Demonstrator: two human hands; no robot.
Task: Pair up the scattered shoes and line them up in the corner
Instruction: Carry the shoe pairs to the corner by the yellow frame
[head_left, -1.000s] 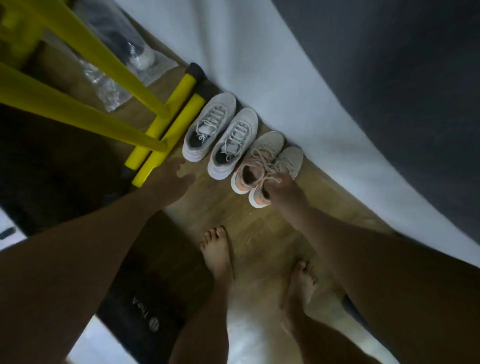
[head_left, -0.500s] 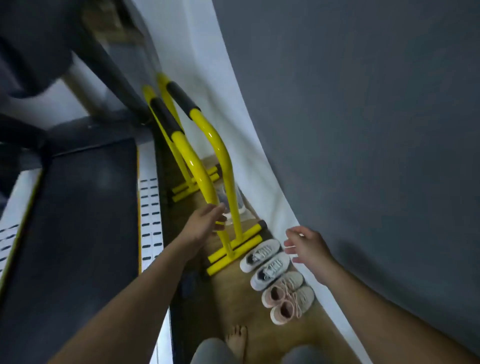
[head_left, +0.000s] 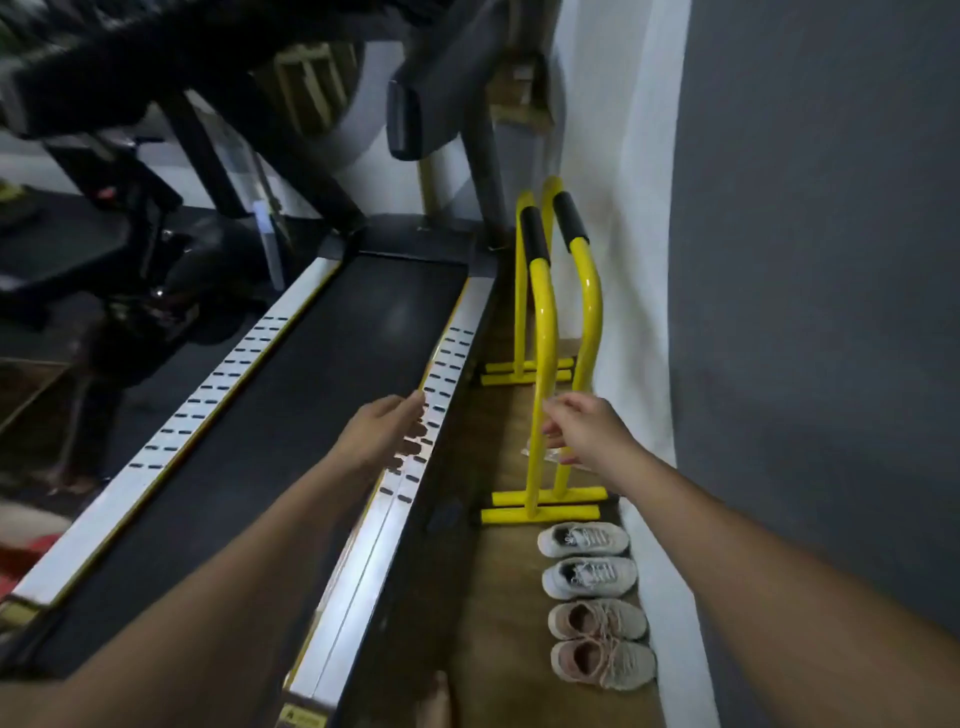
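Lineup looks done: white pair (head_left: 587, 558), pink pair (head_left: 600, 642) side by side at the wall (head_left: 639, 338), below right hand (head_left: 587, 431). It and left hand (head_left: 387, 434) empty, fingers loose. Next: scan for strays.

Foot (head_left: 437, 699) cut by bottom edge; left hand (head_left: 382, 434) fingers (head_left: 410, 406) motion-blurred; treadmill console (head_left: 104, 57) blurred.

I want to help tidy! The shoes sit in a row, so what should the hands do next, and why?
Probably lower both hands and glance round for a stray shoe. The white pair and the pink pair stand side by side, toes to the wall, beside the yellow bars, and the left hand and right hand hold nothing. No loose shoe shows here.
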